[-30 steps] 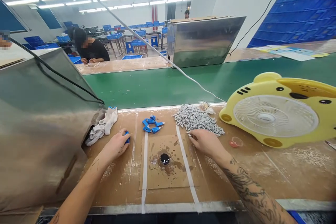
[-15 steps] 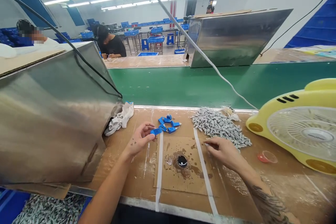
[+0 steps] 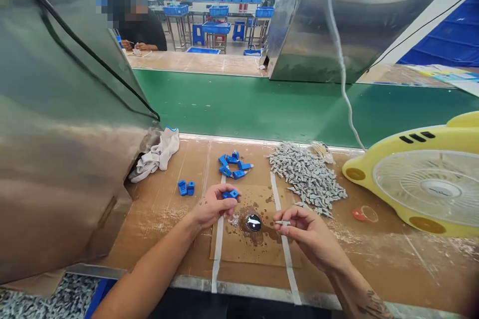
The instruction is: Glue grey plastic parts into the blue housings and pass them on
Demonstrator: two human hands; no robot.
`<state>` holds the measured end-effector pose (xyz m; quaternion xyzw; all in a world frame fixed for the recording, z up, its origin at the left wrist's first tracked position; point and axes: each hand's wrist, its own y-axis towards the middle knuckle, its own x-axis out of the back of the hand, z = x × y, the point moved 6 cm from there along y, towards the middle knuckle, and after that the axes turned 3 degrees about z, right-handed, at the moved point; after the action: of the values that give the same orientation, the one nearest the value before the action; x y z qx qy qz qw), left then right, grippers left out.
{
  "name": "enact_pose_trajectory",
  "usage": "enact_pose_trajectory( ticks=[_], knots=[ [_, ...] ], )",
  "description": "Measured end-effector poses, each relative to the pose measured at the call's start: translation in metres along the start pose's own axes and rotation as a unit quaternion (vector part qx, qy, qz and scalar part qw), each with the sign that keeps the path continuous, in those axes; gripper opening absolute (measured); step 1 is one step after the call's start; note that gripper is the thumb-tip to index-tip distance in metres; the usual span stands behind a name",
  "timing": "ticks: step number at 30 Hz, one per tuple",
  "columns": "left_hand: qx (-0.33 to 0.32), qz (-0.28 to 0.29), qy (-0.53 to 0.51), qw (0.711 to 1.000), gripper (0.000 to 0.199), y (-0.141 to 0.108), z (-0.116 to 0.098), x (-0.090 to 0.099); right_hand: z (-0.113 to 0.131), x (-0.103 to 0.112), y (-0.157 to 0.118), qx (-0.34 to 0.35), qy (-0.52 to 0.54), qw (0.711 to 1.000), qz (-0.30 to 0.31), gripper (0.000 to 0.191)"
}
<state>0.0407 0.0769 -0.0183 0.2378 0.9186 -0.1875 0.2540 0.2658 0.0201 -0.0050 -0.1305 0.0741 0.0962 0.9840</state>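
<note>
My left hand [image 3: 217, 205] is closed around a blue plastic block [image 3: 231, 194] with a small hole in its end face. Between the thumb and fingers of my right hand [image 3: 305, 227] is a small grey plastic piece [image 3: 283, 223], pointing left. A small round cup of dark liquid [image 3: 254, 222] stands between the hands on a stained cardboard sheet [image 3: 254, 254]. Beyond it lies a loose group of blue blocks [image 3: 238, 174]. Two more blue blocks [image 3: 186, 188] sit left of my left hand. A heap of grey pieces [image 3: 307, 172] lies beyond my right hand.
A yellow fan [image 3: 419, 184] takes up the right side. At left stands a large metal box [image 3: 75, 149], with a white cloth [image 3: 157, 157] beside it. A small red-rimmed clear dish [image 3: 364, 214] lies near the fan. Across the green belt [image 3: 224, 104] sits a person [image 3: 145, 30].
My view has tilted down. Both hands have come closer to the cup, the left with its blue block. The grey piece now shows plainly in my right fingers, and two blue blocks show at left.
</note>
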Motion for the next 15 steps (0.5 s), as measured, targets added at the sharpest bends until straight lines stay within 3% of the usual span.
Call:
enact_pose_trajectory(
  ticks=[5, 9, 12, 15],
  knots=[
    [0.019, 0.012, 0.042, 0.999, 0.036, 0.004, 0.014, 0.001, -0.004, 0.002, -0.008, 0.000, 0.058, 0.997, -0.050, 0.027],
    [0.017, 0.020, 0.068, 0.997, 0.036, 0.005, 0.018, 0.000, -0.004, 0.000, -0.008, 0.027, 0.034, 0.997, -0.064, 0.023],
    [-0.006, 0.009, 0.115, 0.993, 0.034, 0.004, 0.014, -0.001, 0.007, -0.005, -0.008, 0.079, -0.093, 0.991, -0.051, 0.012],
    [-0.028, 0.011, 0.161, 0.986, 0.032, 0.002, 0.009, -0.002, 0.022, -0.016, -0.008, 0.147, -0.265, 0.953, -0.021, 0.006]
  ],
)
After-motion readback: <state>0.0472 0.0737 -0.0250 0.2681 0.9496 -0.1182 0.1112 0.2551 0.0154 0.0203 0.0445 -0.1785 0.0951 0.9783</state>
